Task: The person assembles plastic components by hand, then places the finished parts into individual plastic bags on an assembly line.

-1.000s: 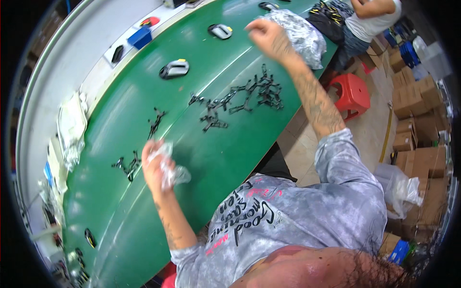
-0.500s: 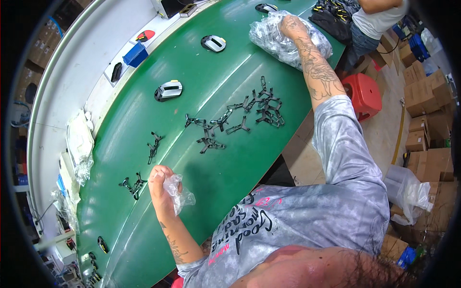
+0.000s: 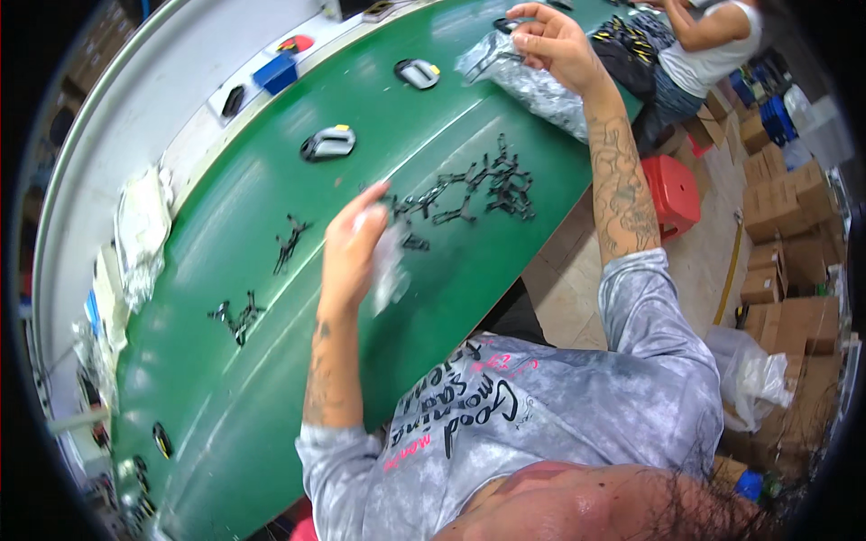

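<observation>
Now the small clear bag [image 3: 390, 261] has been lifted higher, pinched in the left hand [image 3: 354, 248], while the right hand [image 3: 555, 41] is closed on the large bag of parts [image 3: 528, 81].

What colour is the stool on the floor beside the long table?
Red. The plastic stool shows clearly in the head view, just right of the green table.

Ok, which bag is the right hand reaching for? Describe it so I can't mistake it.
Follow the long green conveyor belt to its far end, past the largest scatter of small black clips. There the right hand touches a big crinkled clear plastic bag of parts lying at the belt's near edge. It is much larger than the small clear plastic bag in the left hand.
</observation>
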`<state>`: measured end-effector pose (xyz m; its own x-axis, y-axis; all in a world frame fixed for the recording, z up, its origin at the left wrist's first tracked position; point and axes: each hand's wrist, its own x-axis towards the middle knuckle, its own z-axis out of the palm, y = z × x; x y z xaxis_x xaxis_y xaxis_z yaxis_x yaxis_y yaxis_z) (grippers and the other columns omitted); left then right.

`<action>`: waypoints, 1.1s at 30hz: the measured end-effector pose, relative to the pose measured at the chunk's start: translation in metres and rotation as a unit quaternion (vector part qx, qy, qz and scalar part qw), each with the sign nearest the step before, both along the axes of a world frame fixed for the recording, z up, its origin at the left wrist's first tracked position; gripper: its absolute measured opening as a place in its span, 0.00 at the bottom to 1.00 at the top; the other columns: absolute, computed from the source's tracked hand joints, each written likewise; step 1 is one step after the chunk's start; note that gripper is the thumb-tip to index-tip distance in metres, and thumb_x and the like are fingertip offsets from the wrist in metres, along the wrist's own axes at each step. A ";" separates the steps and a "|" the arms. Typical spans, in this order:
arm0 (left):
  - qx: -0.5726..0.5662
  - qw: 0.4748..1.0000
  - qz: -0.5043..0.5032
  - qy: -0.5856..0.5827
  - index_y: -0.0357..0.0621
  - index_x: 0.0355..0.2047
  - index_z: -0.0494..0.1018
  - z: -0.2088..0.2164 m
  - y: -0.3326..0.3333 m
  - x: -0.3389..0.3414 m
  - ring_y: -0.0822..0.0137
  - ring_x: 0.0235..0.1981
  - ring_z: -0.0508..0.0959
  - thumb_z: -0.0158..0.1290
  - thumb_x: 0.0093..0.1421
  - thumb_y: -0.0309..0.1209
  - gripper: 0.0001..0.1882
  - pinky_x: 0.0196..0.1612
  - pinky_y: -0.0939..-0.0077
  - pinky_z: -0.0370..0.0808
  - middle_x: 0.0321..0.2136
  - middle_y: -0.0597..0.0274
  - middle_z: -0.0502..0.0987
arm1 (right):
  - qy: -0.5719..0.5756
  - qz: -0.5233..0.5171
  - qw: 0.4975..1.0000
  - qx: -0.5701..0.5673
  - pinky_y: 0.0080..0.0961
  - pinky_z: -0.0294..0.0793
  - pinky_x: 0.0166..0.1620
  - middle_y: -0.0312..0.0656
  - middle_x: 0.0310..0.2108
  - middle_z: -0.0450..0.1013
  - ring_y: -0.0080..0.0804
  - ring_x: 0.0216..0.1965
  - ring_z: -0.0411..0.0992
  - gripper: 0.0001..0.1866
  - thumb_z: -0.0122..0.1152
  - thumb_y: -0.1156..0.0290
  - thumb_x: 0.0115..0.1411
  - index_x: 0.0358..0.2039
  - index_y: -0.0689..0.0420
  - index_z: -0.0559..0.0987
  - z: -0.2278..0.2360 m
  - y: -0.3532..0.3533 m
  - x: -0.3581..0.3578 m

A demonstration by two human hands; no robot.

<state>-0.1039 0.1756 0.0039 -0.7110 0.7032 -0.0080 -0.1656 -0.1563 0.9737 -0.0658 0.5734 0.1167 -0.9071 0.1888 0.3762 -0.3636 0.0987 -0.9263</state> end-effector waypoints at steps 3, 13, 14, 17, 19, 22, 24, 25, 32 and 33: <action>0.089 0.995 -0.038 -0.016 0.33 0.63 0.69 -0.001 0.025 -0.004 0.81 0.31 0.63 0.59 0.66 0.53 0.38 0.35 0.85 0.60 0.30 0.78 0.68 | -0.010 0.126 0.992 -0.007 0.21 0.75 0.37 0.38 0.35 0.77 0.21 0.33 0.73 0.20 0.62 0.76 0.62 0.54 0.64 0.73 -0.020 -0.090 -0.011; 0.200 0.972 0.102 -0.065 0.35 0.44 0.76 -0.003 -0.029 0.004 0.73 0.35 0.82 0.65 0.59 0.21 0.13 0.40 0.75 0.80 0.38 0.60 0.82 | -0.012 0.106 0.984 -0.141 0.15 0.68 0.38 0.33 0.33 0.71 0.17 0.33 0.67 0.17 0.57 0.91 0.48 0.39 0.60 0.77 -0.086 -0.217 -0.017; 0.184 0.975 0.103 -0.065 0.35 0.46 0.77 -0.006 -0.034 0.005 0.71 0.37 0.82 0.63 0.57 0.17 0.15 0.42 0.75 0.80 0.39 0.59 0.83 | 0.014 0.118 0.981 -0.154 0.17 0.70 0.39 0.36 0.32 0.72 0.20 0.34 0.69 0.19 0.55 0.90 0.49 0.42 0.62 0.78 -0.087 -0.215 -0.021; 0.145 0.979 0.122 -0.075 0.36 0.44 0.77 -0.014 -0.048 0.002 0.72 0.35 0.82 0.61 0.57 0.18 0.14 0.40 0.76 0.79 0.38 0.61 0.83 | -0.013 0.114 0.993 -0.008 0.19 0.72 0.41 0.36 0.32 0.73 0.21 0.34 0.70 0.20 0.57 0.85 0.53 0.49 0.63 0.79 -0.062 -0.215 -0.018; 0.132 0.981 0.126 -0.066 0.36 0.42 0.77 -0.015 -0.055 -0.001 0.73 0.33 0.81 0.60 0.57 0.19 0.11 0.38 0.77 0.77 0.37 0.62 0.82 | -0.016 0.121 0.987 0.101 0.21 0.74 0.41 0.38 0.33 0.76 0.21 0.33 0.72 0.18 0.62 0.77 0.59 0.50 0.65 0.80 -0.047 -0.237 -0.009; 0.166 0.979 0.094 -0.067 0.36 0.45 0.75 -0.008 -0.053 -0.004 0.72 0.36 0.80 0.62 0.58 0.23 0.14 0.40 0.77 0.77 0.38 0.62 0.80 | -0.116 0.116 0.941 0.296 0.28 0.77 0.37 0.45 0.27 0.81 0.28 0.29 0.77 0.14 0.65 0.64 0.62 0.38 0.65 0.84 -0.045 -0.257 -0.002; 0.154 0.980 0.116 -0.056 0.36 0.45 0.74 -0.004 -0.043 0.001 0.73 0.35 0.80 0.62 0.58 0.23 0.15 0.40 0.77 0.77 0.37 0.62 0.80 | -0.120 0.085 0.950 0.276 0.28 0.77 0.37 0.45 0.27 0.81 0.27 0.29 0.77 0.14 0.66 0.65 0.62 0.38 0.65 0.84 -0.060 -0.259 -0.003; 0.141 0.979 0.142 -0.044 0.35 0.46 0.74 -0.004 -0.042 0.002 0.74 0.34 0.79 0.62 0.59 0.23 0.15 0.40 0.77 0.77 0.37 0.62 0.80 | -0.124 0.059 0.957 0.255 0.29 0.77 0.37 0.45 0.27 0.80 0.27 0.28 0.78 0.14 0.67 0.65 0.61 0.38 0.65 0.83 -0.065 -0.259 -0.003; 0.139 0.970 0.180 -0.084 0.33 0.43 0.76 -0.010 -0.052 -0.012 0.72 0.34 0.80 0.60 0.60 0.20 0.10 0.39 0.77 0.78 0.36 0.59 0.81 | -0.114 0.029 0.991 -0.067 0.19 0.78 0.32 0.40 0.31 0.79 0.23 0.29 0.76 0.06 0.61 0.78 0.65 0.40 0.68 0.81 -0.088 -0.225 -0.015; 0.134 0.971 0.180 -0.081 0.32 0.43 0.76 -0.012 -0.053 -0.014 0.72 0.33 0.81 0.60 0.60 0.20 0.10 0.38 0.77 0.78 0.36 0.59 0.81 | -0.120 0.044 0.980 -0.150 0.20 0.78 0.32 0.40 0.32 0.78 0.23 0.30 0.76 0.07 0.61 0.78 0.65 0.41 0.67 0.81 -0.091 -0.218 -0.018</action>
<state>-0.1178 0.1225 -0.0079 -0.9155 0.4023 0.0091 -0.2005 -0.4756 0.8565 -0.0835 0.3557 0.0256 -0.9804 0.1754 0.0893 -0.1263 -0.2128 -0.9689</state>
